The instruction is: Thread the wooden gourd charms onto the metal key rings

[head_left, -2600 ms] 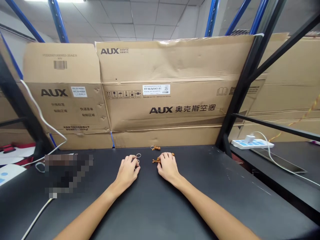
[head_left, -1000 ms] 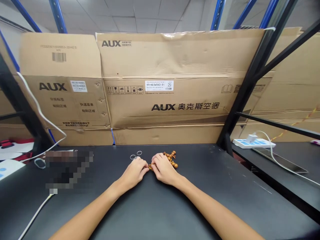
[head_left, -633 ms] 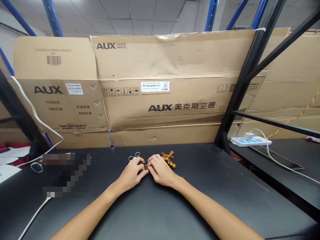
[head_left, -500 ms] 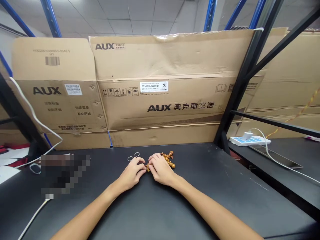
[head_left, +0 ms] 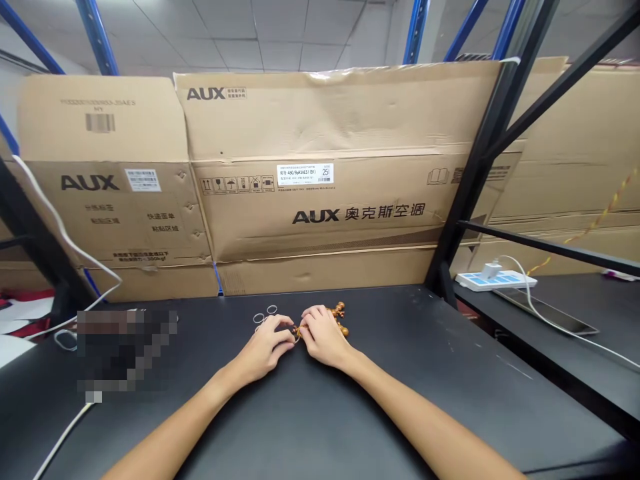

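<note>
My left hand (head_left: 267,342) and my right hand (head_left: 323,337) meet at the middle of the black table (head_left: 400,380), with their fingertips almost touching. Both pinch the near end of a strand of amber-brown beads (head_left: 339,318), most of which lies behind my right hand. A small ring may sit at the pinch, but my fingers partly hide it. Small metal rings (head_left: 259,318) lie on the table just beyond my left hand, apart from it.
AUX cardboard cartons (head_left: 320,200) stand along the table's back edge, between black uprights (head_left: 475,180). A pixelated patch (head_left: 125,350) covers the table's left part. On a lower right surface are a white power strip (head_left: 495,281) and a dark tablet (head_left: 545,311).
My hands have moved together from their separate spots, and the bead strand now lies between them, drawn toward the centre. The camera view has tilted slightly.
</note>
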The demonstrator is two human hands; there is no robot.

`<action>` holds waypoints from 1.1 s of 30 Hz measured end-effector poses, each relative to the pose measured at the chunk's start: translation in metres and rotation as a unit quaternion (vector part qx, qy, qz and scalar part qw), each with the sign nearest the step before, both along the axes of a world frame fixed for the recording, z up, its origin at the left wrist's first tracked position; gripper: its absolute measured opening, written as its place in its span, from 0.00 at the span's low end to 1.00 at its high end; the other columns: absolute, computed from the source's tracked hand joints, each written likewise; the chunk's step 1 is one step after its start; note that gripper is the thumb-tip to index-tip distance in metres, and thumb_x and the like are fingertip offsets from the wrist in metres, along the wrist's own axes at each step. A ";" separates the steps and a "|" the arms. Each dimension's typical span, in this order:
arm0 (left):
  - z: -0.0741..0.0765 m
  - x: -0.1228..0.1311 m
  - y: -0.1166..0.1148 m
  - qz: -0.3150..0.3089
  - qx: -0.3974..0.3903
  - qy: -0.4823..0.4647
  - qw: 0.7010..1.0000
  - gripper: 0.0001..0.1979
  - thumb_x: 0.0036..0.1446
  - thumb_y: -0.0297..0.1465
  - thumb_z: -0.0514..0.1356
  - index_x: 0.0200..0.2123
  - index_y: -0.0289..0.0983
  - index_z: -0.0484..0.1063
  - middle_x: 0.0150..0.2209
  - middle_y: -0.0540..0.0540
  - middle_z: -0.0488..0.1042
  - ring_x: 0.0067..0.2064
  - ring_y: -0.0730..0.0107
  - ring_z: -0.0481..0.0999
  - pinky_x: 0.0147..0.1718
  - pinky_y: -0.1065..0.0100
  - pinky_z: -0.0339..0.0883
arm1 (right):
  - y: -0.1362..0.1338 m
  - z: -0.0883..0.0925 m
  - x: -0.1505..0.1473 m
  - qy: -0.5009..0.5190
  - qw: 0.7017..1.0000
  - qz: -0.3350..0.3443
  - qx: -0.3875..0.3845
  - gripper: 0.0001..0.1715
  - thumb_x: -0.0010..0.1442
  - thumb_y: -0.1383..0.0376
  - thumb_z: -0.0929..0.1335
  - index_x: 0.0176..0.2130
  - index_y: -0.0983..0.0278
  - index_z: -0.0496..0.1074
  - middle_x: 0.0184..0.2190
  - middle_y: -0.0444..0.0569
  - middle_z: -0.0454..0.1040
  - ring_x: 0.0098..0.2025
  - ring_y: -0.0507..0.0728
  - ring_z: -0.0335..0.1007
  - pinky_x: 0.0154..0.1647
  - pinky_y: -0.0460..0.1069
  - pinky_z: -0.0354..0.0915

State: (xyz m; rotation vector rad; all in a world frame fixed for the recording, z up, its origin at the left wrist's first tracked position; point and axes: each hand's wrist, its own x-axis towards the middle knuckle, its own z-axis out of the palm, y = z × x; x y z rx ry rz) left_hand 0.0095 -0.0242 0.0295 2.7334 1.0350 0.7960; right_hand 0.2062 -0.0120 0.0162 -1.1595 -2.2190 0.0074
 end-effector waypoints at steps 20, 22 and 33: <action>-0.006 -0.011 0.009 0.111 0.048 0.005 0.993 0.06 0.60 0.31 0.55 0.31 0.39 0.70 0.46 0.44 0.69 0.48 0.59 0.69 0.47 0.56 0.65 | 0.011 -0.003 0.011 0.008 0.998 -0.053 0.030 0.09 0.59 0.69 0.63 0.38 0.65 0.72 0.44 0.54 0.70 0.49 0.60 0.59 0.51 0.55 0.59; -0.009 -0.016 0.015 0.149 0.059 0.007 0.987 0.04 0.59 0.31 0.56 0.35 0.39 0.71 0.47 0.42 0.69 0.48 0.58 0.69 0.47 0.55 0.65 | 0.010 -0.003 0.009 0.004 0.996 -0.076 0.036 0.12 0.57 0.70 0.64 0.42 0.64 0.72 0.47 0.54 0.69 0.51 0.61 0.59 0.53 0.56 0.58; -0.017 -0.033 0.039 0.128 -0.055 0.111 0.984 0.23 0.66 0.42 0.46 0.61 0.45 0.60 0.65 0.46 0.55 0.66 0.58 0.52 0.62 0.51 0.46 | 0.015 -0.008 0.014 -0.062 0.977 -0.191 -0.077 0.35 0.55 0.41 0.64 0.54 0.57 0.68 0.60 0.59 0.58 0.62 0.78 0.42 0.54 0.75 0.40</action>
